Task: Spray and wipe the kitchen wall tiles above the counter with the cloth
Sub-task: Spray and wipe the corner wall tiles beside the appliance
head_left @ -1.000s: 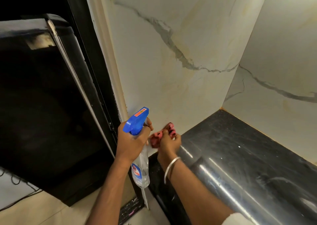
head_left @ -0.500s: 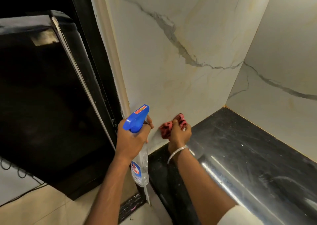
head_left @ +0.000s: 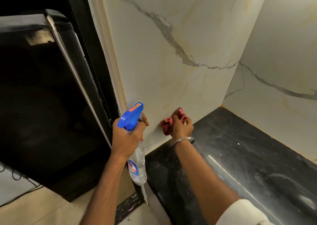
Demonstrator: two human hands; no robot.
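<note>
White wall tiles (head_left: 163, 61) stand over the dark counter (head_left: 240, 156), and low down my right hand (head_left: 182, 127) bunches the pink cloth (head_left: 165, 127), soft and light I think, against them while my left hand (head_left: 127, 137) grips the spray bottle (head_left: 138, 164) by its neck.

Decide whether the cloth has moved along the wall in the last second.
Yes. The cloth, gripped by the right hand, has slid rightward along the wall, nearer the corner above the counter.
</note>
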